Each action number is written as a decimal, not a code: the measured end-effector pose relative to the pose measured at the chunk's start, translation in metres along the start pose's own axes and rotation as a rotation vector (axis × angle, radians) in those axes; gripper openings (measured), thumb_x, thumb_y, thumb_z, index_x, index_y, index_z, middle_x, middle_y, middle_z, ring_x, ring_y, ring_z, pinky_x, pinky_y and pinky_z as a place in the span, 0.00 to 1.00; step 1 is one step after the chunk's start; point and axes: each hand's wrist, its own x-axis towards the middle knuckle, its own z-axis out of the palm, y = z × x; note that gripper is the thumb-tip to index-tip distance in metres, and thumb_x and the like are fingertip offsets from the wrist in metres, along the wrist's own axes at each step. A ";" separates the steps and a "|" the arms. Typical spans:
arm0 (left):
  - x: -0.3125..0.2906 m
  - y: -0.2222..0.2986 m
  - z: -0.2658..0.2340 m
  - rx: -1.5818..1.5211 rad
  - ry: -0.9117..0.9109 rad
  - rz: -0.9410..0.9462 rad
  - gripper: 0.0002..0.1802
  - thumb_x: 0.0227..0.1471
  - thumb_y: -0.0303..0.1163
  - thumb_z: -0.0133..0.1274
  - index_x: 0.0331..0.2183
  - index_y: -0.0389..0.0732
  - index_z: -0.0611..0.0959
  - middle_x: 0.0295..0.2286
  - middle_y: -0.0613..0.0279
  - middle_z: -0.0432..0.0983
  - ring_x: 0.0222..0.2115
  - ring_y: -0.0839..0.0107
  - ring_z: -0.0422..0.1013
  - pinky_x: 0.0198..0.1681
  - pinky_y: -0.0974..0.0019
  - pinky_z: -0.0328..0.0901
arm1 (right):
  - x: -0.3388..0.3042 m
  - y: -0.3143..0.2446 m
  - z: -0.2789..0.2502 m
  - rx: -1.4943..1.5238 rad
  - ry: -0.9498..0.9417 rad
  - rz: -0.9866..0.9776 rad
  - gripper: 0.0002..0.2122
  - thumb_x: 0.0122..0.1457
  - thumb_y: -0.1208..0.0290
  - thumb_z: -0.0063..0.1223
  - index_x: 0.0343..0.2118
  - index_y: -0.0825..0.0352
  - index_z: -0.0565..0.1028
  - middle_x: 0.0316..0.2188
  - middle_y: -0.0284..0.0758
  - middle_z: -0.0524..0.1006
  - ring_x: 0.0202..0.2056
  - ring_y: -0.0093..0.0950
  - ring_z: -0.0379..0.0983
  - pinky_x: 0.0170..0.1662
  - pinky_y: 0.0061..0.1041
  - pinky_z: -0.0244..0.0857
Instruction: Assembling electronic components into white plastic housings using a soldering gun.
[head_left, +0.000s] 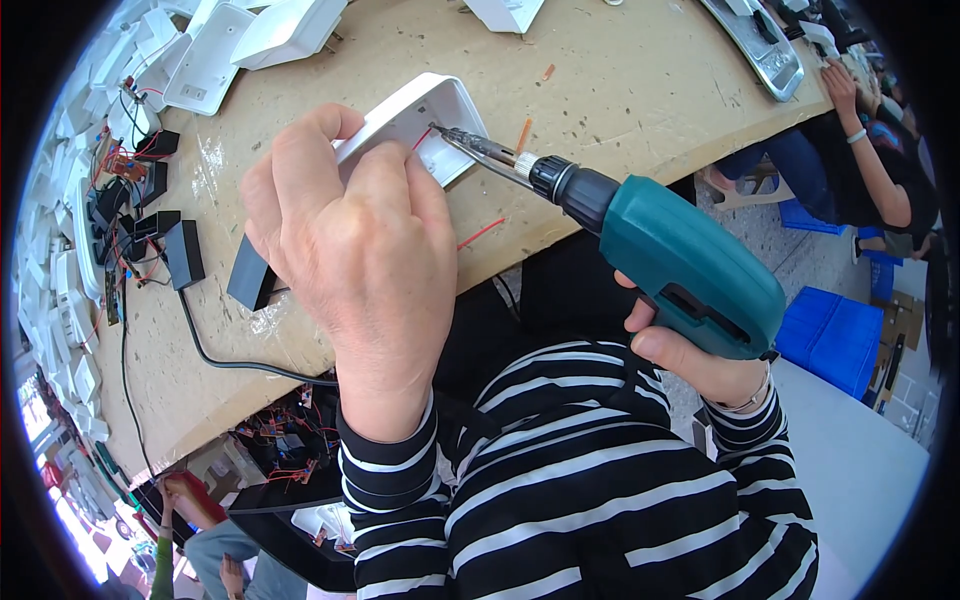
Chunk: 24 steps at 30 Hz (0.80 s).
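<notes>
My left hand (pixel 355 235) grips a white plastic housing (pixel 455 108), tilted with its open side toward the right. Inside it a short red wire (pixel 421 139) is visible; my fingers hide part of the interior. My right hand (pixel 690 362) is wrapped around the handle of a green and black soldering gun (pixel 690 265). Its metal tip (pixel 470 142) reaches into the housing, close to the end of the red wire. Whether tip and wire touch, I cannot tell. On the table below the housing lies a loose red wire (pixel 482 234).
Many white housings (pixel 205 65) crowd the table's left and far side. Black plastic parts with wires (pixel 183 255) lie at left, with a black cable (pixel 225 365) along the edge. A metal tray (pixel 765 60) sits far right. Other people sit nearby; blue bins (pixel 830 340) stand right.
</notes>
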 end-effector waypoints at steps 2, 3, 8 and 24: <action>0.000 0.000 0.000 -0.001 0.002 0.001 0.06 0.38 0.25 0.58 0.25 0.37 0.85 0.34 0.61 0.74 0.34 0.63 0.65 0.41 0.63 0.60 | 0.000 0.002 -0.001 -0.053 -0.013 -0.045 0.28 0.45 0.73 0.70 0.49 0.75 0.70 0.28 0.34 0.79 0.28 0.19 0.78 0.32 0.15 0.71; 0.000 0.000 0.000 -0.001 0.004 0.001 0.06 0.38 0.25 0.58 0.25 0.37 0.85 0.34 0.61 0.74 0.34 0.63 0.65 0.41 0.63 0.60 | 0.000 0.002 -0.002 -0.054 -0.013 -0.044 0.28 0.45 0.73 0.70 0.49 0.75 0.70 0.28 0.34 0.79 0.28 0.19 0.78 0.32 0.15 0.71; 0.000 0.001 0.000 -0.011 -0.001 -0.002 0.06 0.38 0.25 0.58 0.25 0.37 0.85 0.34 0.62 0.74 0.33 0.63 0.65 0.41 0.63 0.60 | -0.002 0.001 -0.004 -0.027 -0.019 -0.036 0.25 0.45 0.73 0.70 0.47 0.74 0.72 0.27 0.34 0.79 0.28 0.19 0.78 0.32 0.16 0.71; -0.022 0.005 -0.031 -0.199 0.005 0.116 0.08 0.40 0.25 0.62 0.28 0.37 0.83 0.33 0.58 0.73 0.31 0.62 0.67 0.38 0.61 0.60 | -0.022 0.012 -0.033 0.149 -0.125 -0.204 0.27 0.48 0.77 0.63 0.52 0.77 0.67 0.44 0.49 0.75 0.34 0.27 0.76 0.38 0.23 0.72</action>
